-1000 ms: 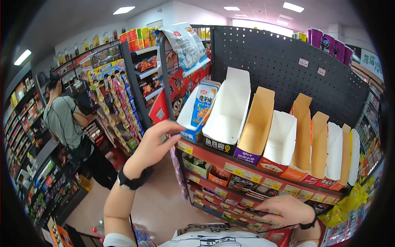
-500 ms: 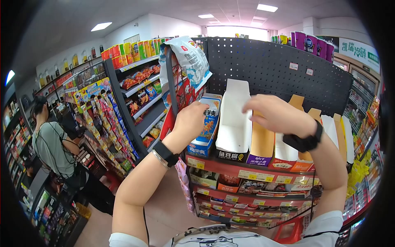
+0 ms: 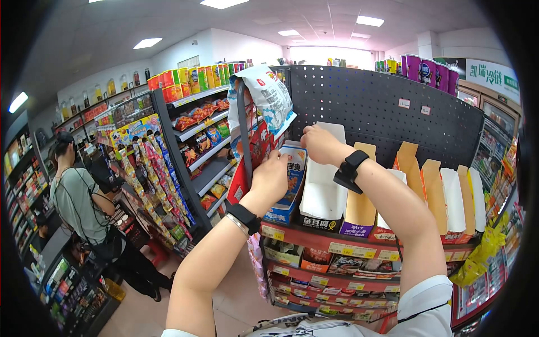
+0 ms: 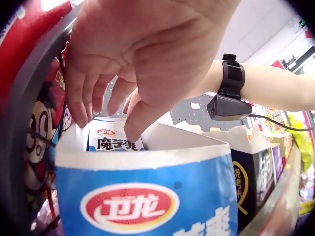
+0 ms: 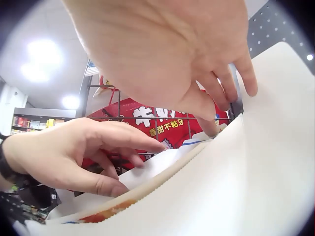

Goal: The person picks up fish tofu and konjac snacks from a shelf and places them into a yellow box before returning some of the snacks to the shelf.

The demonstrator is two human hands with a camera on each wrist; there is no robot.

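Observation:
In the head view, a blue snack box [image 3: 277, 215] stands at the left end of the top shelf, with a blue-and-white packet [image 3: 294, 172] inside. My left hand [image 3: 269, 181] is at its left side; in the left wrist view that hand [image 4: 142, 59] hangs over the box [image 4: 147, 196], fingers loosely bent, thumb beside the packet [image 4: 115, 140]. My right hand [image 3: 325, 147] reaches across the box's back. In the right wrist view, the right hand's [image 5: 182, 54] fingers point down and its thumb is at the carton edge; whether it grips anything is unclear. The left hand [image 5: 83, 157] is opposite.
Right of the blue box stand a white-lined carton [image 3: 323, 194], a brown carton [image 3: 359, 210] and several more. A large packet [image 3: 264, 101] hangs over the rack's left frame. A person [image 3: 84, 208] stands at the left, and a pegboard [image 3: 365, 95] rises behind.
My right hand has come up from the lower shelves, past the white-lined carton, to the blue box's back. My left hand has moved from the box's front to its upper left side.

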